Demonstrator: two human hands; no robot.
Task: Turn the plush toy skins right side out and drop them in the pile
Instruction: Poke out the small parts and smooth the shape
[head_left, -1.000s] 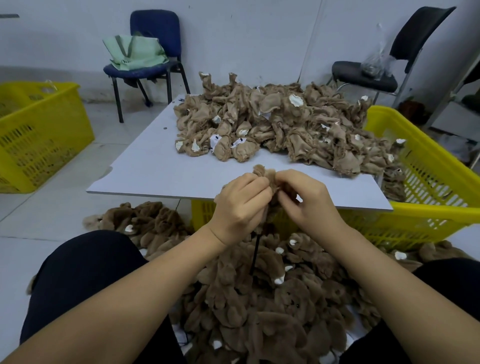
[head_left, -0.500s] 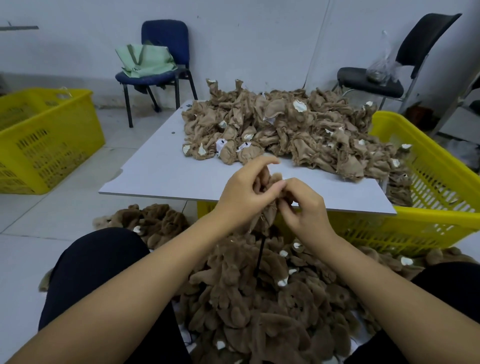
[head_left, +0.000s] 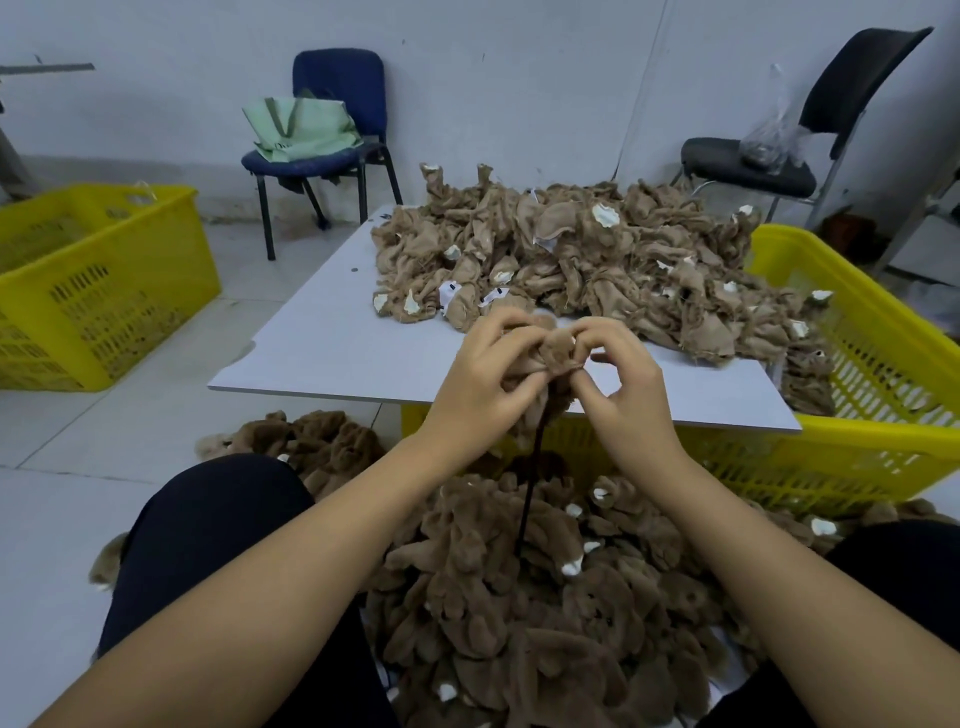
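Fur in a dark brown heap (head_left: 545, 613) lies nearest to us, on the floor between our knees; we judge this is the pile of skins already turned, because the plush side shows outside. Above it our left hand (head_left: 483, 384) and right hand (head_left: 628, 395) are both closed on one small skin (head_left: 556, 353), with the fingertips pinching it from two sides, and a rounded furry part is coming out between the thumbs. The skin is held in the air, in front of the near edge of the tabletop (head_left: 332, 343) and over the pile. A thin dark stick (head_left: 530, 493) hangs down from under our hands; we cannot see its upper end, so we cannot tell whether it goes inside the skin or which hand holds it. The skin looks very light, soft and without any stiffness, so it will fold and crumple easily; we think it is best to hold it at the edge of the opening and push the small limbs through, not to pull on the fur. Most of the skin is hidden inside our fingers. Farther, on the tabletop, lies the paler heap of unturned skins (head_left: 597, 260), which spills into the yellow basket (head_left: 883, 364) on the right. How many skins remain there is hard to make out.
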